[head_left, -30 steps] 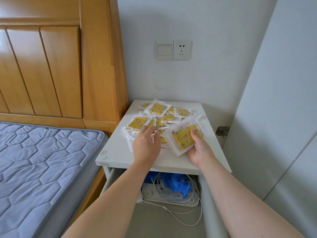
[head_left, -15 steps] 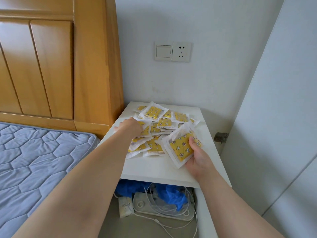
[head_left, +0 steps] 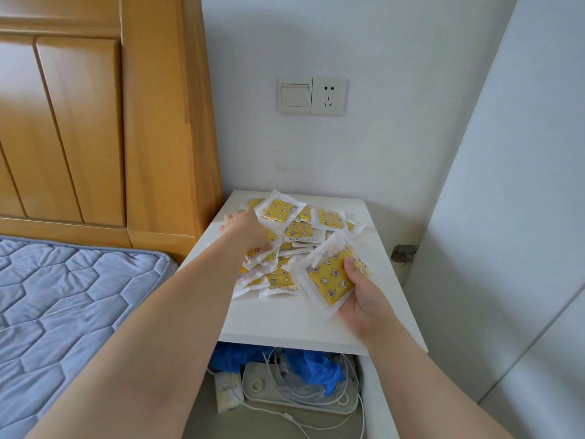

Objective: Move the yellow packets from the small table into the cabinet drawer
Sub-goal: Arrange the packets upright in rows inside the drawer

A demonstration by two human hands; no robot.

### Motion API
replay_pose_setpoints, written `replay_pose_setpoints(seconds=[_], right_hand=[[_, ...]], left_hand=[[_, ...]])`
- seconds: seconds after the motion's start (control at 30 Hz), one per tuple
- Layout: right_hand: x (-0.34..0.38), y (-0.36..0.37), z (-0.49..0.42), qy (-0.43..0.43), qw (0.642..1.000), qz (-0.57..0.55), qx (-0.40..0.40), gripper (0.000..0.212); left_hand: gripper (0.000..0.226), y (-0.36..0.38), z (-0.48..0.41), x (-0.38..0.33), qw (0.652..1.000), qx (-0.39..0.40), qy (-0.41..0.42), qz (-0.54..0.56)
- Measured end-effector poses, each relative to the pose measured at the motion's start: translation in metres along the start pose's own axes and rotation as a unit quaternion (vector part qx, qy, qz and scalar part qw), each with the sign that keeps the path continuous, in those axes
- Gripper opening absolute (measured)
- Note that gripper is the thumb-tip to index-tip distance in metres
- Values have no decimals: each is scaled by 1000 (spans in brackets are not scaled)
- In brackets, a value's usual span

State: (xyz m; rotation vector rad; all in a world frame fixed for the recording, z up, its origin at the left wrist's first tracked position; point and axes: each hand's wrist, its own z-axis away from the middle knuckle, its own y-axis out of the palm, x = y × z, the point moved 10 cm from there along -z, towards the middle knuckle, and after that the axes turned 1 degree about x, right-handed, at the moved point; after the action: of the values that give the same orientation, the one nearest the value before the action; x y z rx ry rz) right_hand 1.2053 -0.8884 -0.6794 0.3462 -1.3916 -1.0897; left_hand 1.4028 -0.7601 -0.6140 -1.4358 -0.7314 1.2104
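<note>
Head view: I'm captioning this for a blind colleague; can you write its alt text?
A person's right hand grips a stack of yellow packets over a small white table, while the left hand reaches into the loose packets scattered on it. Below, an open drawer holds blue plastic and cables; a bed stands beside it.

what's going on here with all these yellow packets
A person is gathering yellow packets off the small white table. The right hand grips a small stack near the table's front, while the left hand reaches into the loose pile at the far left; whether it has hold of one is not visible. The drawer below stands open, holding a blue bag and cables, with no packets visible in it.
</note>
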Motion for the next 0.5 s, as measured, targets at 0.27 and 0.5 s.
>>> replay_pose_setpoints(seconds=[0.27, 0.5], right_hand=[[0, 1, -1, -1, 1000, 10, 2, 14], [0, 6, 6, -8, 1000, 20, 15, 19]], left_hand=[[68, -25, 18, -4, 972, -39, 22, 231], [39, -11, 56, 4, 874, 47, -15, 484]])
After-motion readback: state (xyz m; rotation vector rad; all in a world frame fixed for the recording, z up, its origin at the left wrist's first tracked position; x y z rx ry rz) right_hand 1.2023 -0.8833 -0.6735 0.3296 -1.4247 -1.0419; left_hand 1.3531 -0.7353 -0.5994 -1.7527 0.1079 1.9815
